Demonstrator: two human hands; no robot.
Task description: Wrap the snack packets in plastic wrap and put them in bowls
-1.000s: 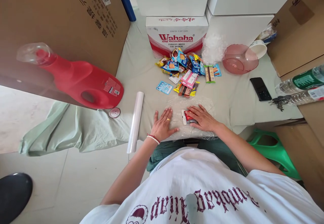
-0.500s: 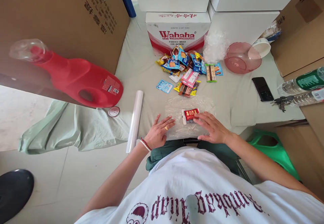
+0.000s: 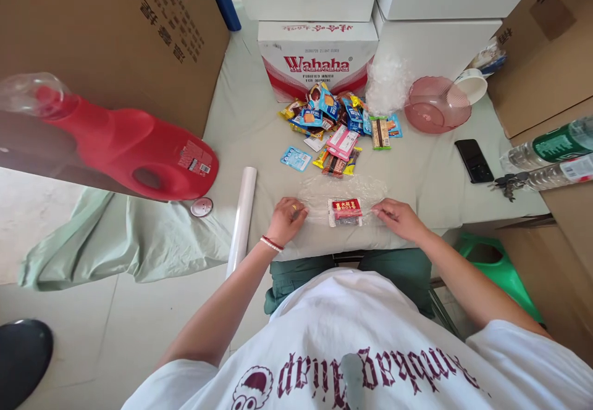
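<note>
A red snack packet point(image 3: 345, 211) lies on a sheet of clear plastic wrap point(image 3: 343, 190) spread on the pale green cloth point(image 3: 259, 120). My left hand point(image 3: 286, 220) pinches the wrap's left edge, fingers closed. On the other side my right hand point(image 3: 398, 218) pinches the right edge. The near part of the wrap is folded up over the packet. A roll of plastic wrap point(image 3: 241, 218) lies just left of my left hand.
A heap of snack packets point(image 3: 338, 127) lies beyond the wrap, before a Wahaha carton point(image 3: 317, 58). A red jug point(image 3: 134, 154) lies left, a pink bowl point(image 3: 435, 106), a black phone point(image 3: 473, 160), keys and bottles point(image 3: 551, 157) right. Cardboard boxes stand around.
Both hands went from lying flat on the wrap to pinching its left and right edges. The near edge of the wrap has come up over the packet.
</note>
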